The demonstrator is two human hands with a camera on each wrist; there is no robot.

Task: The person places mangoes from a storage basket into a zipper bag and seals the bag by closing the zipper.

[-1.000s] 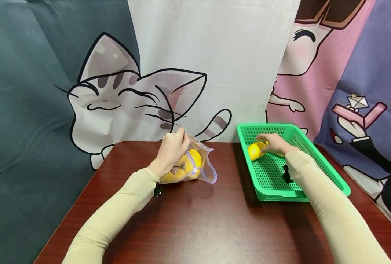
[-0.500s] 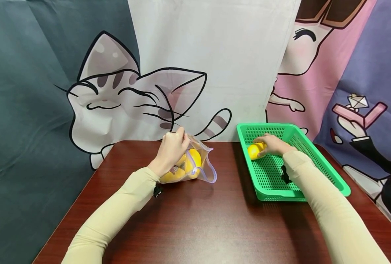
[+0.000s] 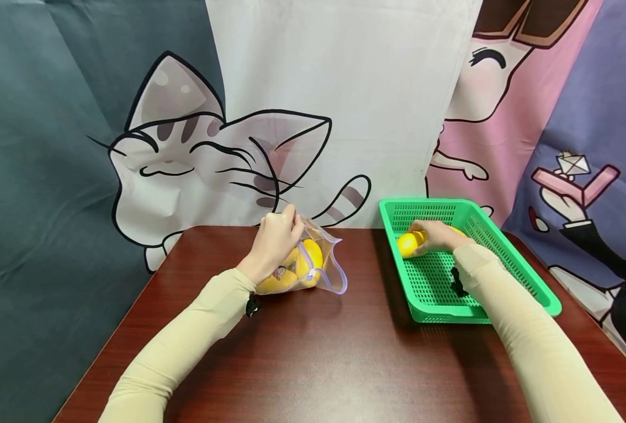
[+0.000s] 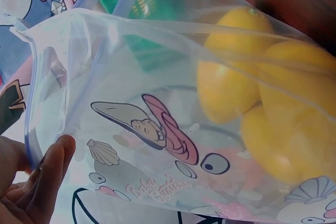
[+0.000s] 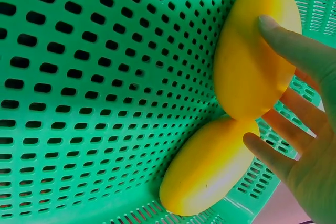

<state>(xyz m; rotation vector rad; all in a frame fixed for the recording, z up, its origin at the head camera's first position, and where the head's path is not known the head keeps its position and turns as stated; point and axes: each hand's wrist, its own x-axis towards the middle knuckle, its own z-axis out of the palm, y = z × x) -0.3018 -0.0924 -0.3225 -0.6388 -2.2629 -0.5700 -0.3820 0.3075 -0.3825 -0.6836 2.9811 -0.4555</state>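
At centre right of the head view, the right hand (image 3: 440, 235), fingers curled around a yellow fruit (image 3: 409, 243), is nudging it deeper into the green basket (image 3: 503, 258) beside a second fruit (image 5: 207, 169), while the left hand (image 3: 273, 244) keeps pinching the clear bag (image 3: 323, 264) of remaining fruit open at centre.

- Bag (image 4: 157, 129): thin clear plastic film, glossy, printed.
- Basket (image 5: 105, 77): green perforated plastic, slight sheen.
- Yellow fruits (image 5: 252, 61): smooth, matt skin.
- Table (image 3: 345, 352): dark polished wood.
- Sleeves (image 3: 186, 335): beige cloth.
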